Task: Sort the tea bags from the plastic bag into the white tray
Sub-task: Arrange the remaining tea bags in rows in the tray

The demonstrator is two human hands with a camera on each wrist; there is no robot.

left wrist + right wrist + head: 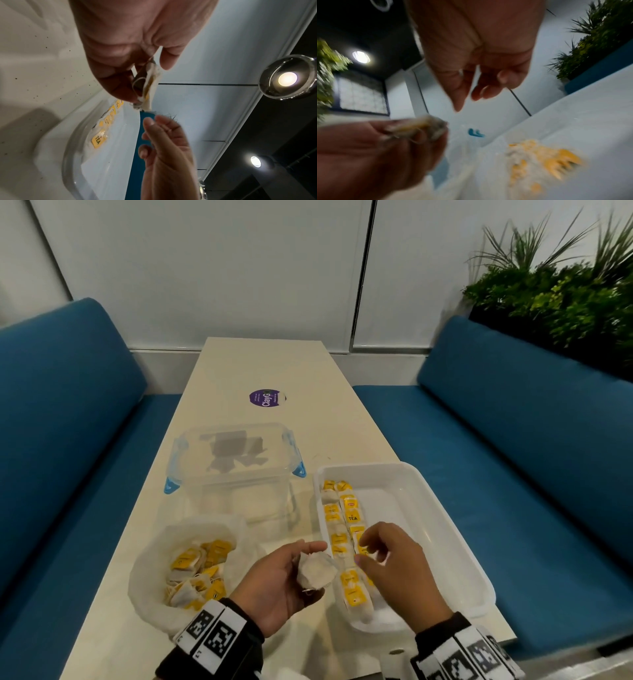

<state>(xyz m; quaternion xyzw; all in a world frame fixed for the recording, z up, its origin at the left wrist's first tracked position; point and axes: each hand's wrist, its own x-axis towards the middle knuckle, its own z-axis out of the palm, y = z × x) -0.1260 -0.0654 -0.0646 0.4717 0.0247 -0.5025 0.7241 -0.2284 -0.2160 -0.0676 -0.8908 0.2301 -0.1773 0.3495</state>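
Note:
My left hand holds a white tea bag between thumb and fingers, just left of the white tray. The left wrist view shows that tea bag edge-on in the pinch. My right hand hovers over the tray's left side with fingers loosely curled and nothing in them. Two rows of yellow-tagged tea bags lie along the tray's left wall. The plastic bag sits open at the near left with several tea bags inside.
A clear plastic box with blue clips stands behind the bag, holding dark packets. A purple round sticker lies mid-table. Blue benches flank the table and a plant stands at the far right.

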